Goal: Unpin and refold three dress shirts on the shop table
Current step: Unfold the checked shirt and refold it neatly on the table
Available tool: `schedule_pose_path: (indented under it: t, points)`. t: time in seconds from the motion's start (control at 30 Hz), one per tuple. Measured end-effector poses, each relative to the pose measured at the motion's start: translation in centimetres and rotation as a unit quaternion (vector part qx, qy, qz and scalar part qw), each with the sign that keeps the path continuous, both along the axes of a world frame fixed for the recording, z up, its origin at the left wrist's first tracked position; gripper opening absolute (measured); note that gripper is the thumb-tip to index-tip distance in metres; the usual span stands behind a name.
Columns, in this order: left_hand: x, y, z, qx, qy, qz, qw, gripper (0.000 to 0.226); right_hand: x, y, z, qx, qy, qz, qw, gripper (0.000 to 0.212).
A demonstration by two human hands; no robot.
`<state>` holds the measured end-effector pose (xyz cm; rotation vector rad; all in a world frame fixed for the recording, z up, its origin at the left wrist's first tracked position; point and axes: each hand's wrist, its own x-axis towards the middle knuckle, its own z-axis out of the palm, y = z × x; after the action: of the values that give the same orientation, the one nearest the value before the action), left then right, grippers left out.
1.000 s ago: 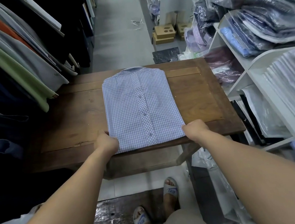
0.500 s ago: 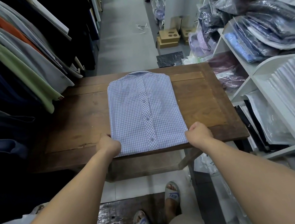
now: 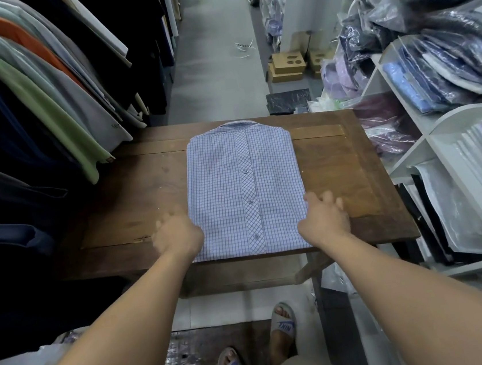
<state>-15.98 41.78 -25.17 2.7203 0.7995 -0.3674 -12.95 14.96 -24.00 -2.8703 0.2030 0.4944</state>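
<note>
**Item:** checked dress shirt (image 3: 243, 188), folded, placket up, centre of tabletop (image 3: 133, 200); collar at 12 o'clock, hem at 6.
**Right hand** (image 3: 323, 218): at the 4 o'clock edge, fingers (image 3: 327, 196) spread, holding nothing.
**Left hand** (image 3: 178, 234): at 8 o'clock, too blurred to tell.
**Handling:** probably squaring the fold. Press both side edges evenly and keep the placket centred.

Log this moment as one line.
checked shirt: folded, on table | left hand: open, blurred, at shirt's left edge | right hand: open, at right edge

1 shirt (image 3: 243, 188) lies on the table (image 3: 133, 194) (collar at far edge); left hand (image 3: 178, 237) at its near-left corner, right hand (image 3: 323, 221) at its near-right; hanging clothes (image 3: 43, 93) left, shelves (image 3: 416, 120) right.
</note>
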Motion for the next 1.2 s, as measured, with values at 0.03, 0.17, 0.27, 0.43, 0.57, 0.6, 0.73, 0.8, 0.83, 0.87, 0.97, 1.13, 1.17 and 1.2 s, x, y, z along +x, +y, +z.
schedule_pose_path:
  t: [0.03,0.17,0.27,0.43,0.57,0.6,0.73,0.8,0.83,0.87,0.97,1.13,1.17,1.2]
  points:
    - [0.2,-0.2,0.0,0.022,-0.032,-0.044,0.998,0.053,0.4,0.5,0.0,0.015,-0.018,0.040,0.999,0.060]
    - [1.4,-1.2,0.3,-0.084,-0.100,-0.197,0.972,0.073,1.6,2.7,-0.2,0.086,0.024,0.156,0.984,0.067]
    - [2.1,-1.6,0.1,-0.089,0.034,-0.240,0.966,0.093,2.0,3.3,-0.8,0.048,0.119,0.190,0.973,0.076]
    - [3.8,-1.6,0.3,-0.017,0.172,-0.202,0.964,0.099,3.6,4.3,-0.1,-0.065,0.144,0.223,0.962,0.075]
    - [7.2,-3.1,1.4,0.019,0.114,-0.187,0.976,0.077,6.0,6.0,1.1,-0.047,0.079,0.210,0.973,0.055]
    - [7.8,-3.3,1.4,0.021,0.076,-0.196,0.978,0.076,6.7,6.3,1.3,-0.028,0.053,0.206,0.977,0.056]
    - [9.8,-3.1,0.5,-0.052,0.042,-0.248,0.967,0.095,9.3,6.4,0.8,0.003,0.050,0.227,0.973,0.075]
    - [10.4,-2.9,0.2,-0.058,0.098,-0.244,0.963,0.103,10.5,5.8,0.2,-0.029,0.113,0.254,0.960,0.084]
    - [10.8,-2.8,0.1,-0.052,0.124,-0.241,0.961,0.105,11.1,5.6,0.0,-0.047,0.136,0.264,0.954,0.086]
    - [11.3,-2.8,0.2,-0.044,0.141,-0.237,0.960,0.104,11.8,5.6,-0.1,-0.060,0.135,0.274,0.950,0.085]
    - [13.5,-3.3,1.2,-0.035,0.135,-0.213,0.967,0.080,14.0,6.1,0.2,-0.057,0.025,0.295,0.954,0.066]
    - [16.7,-3.9,0.7,-0.016,-0.026,-0.228,0.973,0.061,17.1,6.7,-0.9,-0.026,-0.005,0.290,0.957,0.065]
    - [17.1,-3.8,0.4,-0.025,-0.002,-0.242,0.970,0.067,17.6,6.6,-1.2,-0.040,0.032,0.289,0.956,0.068]
    - [17.3,-3.6,0.1,-0.032,0.035,-0.248,0.968,0.073,18.0,6.5,-1.6,-0.052,0.069,0.281,0.956,0.071]
